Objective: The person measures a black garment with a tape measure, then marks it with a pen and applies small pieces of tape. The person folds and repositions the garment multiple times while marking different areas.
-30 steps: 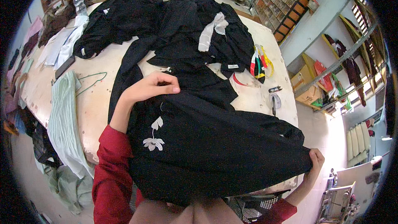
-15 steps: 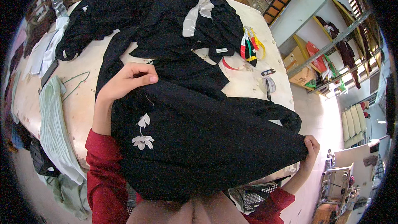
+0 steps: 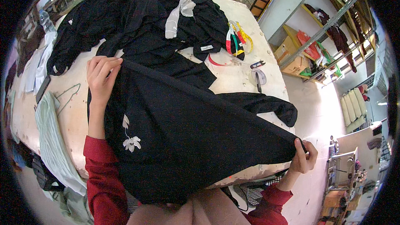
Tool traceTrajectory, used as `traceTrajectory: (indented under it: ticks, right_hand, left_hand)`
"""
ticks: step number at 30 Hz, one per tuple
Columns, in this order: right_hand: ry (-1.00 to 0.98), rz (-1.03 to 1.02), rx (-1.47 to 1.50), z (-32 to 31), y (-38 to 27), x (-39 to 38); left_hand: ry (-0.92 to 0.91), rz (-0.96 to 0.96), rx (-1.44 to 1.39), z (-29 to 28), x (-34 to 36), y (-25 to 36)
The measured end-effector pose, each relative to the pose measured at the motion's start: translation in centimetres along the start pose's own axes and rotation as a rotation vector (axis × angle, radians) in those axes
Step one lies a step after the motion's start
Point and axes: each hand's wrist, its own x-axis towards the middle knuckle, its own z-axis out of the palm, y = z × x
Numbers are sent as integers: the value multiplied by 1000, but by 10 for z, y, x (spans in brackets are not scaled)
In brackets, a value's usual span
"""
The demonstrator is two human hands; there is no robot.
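Observation:
A black garment (image 3: 187, 129) with white flower embroidery (image 3: 132, 143) near its left side is stretched between my two hands. My left hand (image 3: 101, 75) pinches its upper edge at the left, fingers closed. At the lower right, my right hand (image 3: 304, 157) grips the garment's corner between thumb and fingers. The cloth's near part hangs over the table's front edge toward me. Behind it, more black clothing (image 3: 141, 21) lies heaped, with a white folded strip of fabric (image 3: 179, 16) on top.
On the cream table (image 3: 246, 83), right of the cloth, lie a coiled measuring tape (image 3: 239, 37), a tape roll (image 3: 259, 76) and a small dark tool (image 3: 258, 64). Pale green pleated cloth (image 3: 58, 137) drapes over the left edge. Shelves (image 3: 308, 50) stand at right.
My left hand has moved left and up, lifting the garment's edge taut. My right hand has shifted slightly left and its grip has turned. The whole view has shifted a little.

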Motion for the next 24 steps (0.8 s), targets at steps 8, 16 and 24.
traceTrajectory:
  ticks: [8,16,24]
  right_hand:
    - [-693,510,398,-1,-12,29]
    - [-887,1048,1108,49,-33,35]
    - [-951,924,1315,47,-99,90]
  left_hand:
    - [84,-256,86,-10,-12,-44]
    - [-690,-754,320,-64,-85,-158]
    - [-795,-137,-930,-30,84,163]
